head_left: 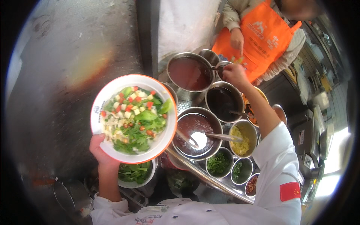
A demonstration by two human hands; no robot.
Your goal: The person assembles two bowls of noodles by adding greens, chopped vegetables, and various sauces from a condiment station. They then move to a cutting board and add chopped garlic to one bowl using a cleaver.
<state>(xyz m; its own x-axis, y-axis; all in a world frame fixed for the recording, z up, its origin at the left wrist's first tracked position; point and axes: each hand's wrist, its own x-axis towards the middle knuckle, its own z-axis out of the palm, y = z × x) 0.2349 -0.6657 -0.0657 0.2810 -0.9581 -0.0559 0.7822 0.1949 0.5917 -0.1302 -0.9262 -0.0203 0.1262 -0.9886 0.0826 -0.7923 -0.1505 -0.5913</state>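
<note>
My left hand [100, 149] grips the near-left rim of a white bowl [100, 93] with an orange edge, held tilted in the air. Inside lie leafy greens [148, 116], red and pale diced pieces [129, 108], pale shreds and several peanuts. My right arm reaches far across the pots. There my right hand [237, 76] is closed over a small metal pot [220, 75]. A dark handle shows beside its fingers, but what they hold is hidden. Next to it stand a pot of reddish-brown liquid [189, 73] and a pot of dark liquid [224, 101].
A larger pot [215, 148] holds brown liquid with ladles across it. Metal cups contain chopped yellow bits [240, 138], green herbs [217, 163] and peanuts [252, 184]. Under the bowl stands a tub of leaves [135, 174]. A person in an orange apron [255, 41] stands opposite, one hand [237, 39] lowered.
</note>
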